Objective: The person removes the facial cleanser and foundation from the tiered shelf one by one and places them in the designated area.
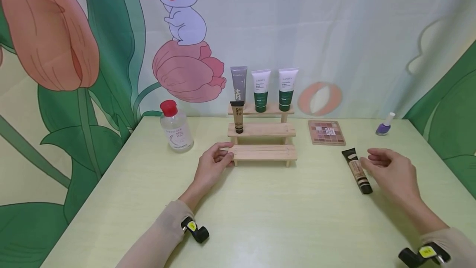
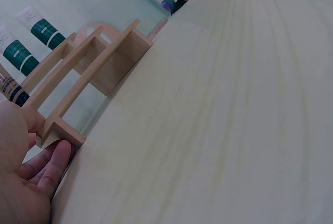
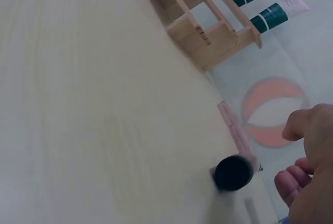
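Right hand (image 1: 395, 173): fingers loosely bent, nothing between thumb and fingers; held just right of the foundation tube (image 1: 358, 172). Contact between thumb and tube: cannot tell. The tube lies on the tabletop (image 1: 290, 218), right of the stand (image 1: 265, 152), crimped end far, black cap near.

Left hand (image 1: 213, 163): gripping the left end of the stand's lowest tier.

Step in hand, my judgement: taking up the tube. Method notes:

1. Bring thumb and fingers down to either side of the tube's middle; pinch lightly, since a soft body would likely bulge under a hard squeeze.
2. Lift straight up. The palette (image 1: 327, 132) lies just beyond the crimped end and could get nudged.
3. Should it need standing, turn it cap down, like the small gold tube (image 1: 239, 117) on the middle tier.
4. Keep the left hold steady without pulling; a jolt could topple the tubes standing on the upper tiers.
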The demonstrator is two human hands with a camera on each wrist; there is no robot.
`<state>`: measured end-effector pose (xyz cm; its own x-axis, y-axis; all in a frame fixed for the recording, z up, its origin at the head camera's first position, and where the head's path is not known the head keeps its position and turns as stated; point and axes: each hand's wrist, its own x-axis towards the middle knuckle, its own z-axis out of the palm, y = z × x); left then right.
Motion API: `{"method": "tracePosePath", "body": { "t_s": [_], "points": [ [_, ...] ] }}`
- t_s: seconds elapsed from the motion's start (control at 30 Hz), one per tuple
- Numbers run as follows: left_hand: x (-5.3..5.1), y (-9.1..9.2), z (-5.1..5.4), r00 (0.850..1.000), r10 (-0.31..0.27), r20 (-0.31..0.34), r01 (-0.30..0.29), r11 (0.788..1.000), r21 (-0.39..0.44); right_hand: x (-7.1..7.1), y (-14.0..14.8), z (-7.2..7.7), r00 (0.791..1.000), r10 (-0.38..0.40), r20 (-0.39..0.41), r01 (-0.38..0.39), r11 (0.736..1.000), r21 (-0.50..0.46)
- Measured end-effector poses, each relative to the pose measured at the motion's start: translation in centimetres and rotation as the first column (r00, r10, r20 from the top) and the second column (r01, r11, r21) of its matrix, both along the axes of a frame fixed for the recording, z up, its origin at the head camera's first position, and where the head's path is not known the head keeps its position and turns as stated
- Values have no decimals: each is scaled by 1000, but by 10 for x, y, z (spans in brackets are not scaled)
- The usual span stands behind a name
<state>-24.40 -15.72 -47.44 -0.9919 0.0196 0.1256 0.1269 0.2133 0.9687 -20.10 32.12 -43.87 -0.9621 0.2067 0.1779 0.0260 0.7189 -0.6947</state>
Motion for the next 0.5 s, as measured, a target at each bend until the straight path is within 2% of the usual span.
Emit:
{"method": "tracePosePath", "body": {
  "t_s": [0.2, 0.4, 0.5],
  "points": [
    [1, -1, -1, 1000, -1, 2, 1, 1000, -6, -8, -17, 18, 995, 9, -102, -24, 989, -144],
    [-1, -2, -2, 1000, 3, 12, -2, 1000, -17, -19, -44, 32, 988, 29, -155, -63, 974, -218],
    [-1, -1, -1, 1000, 4, 15, -4, 1000, -18, -25, -61, 37, 974, 53, -221, -113, 956, -271]
  ]
}}
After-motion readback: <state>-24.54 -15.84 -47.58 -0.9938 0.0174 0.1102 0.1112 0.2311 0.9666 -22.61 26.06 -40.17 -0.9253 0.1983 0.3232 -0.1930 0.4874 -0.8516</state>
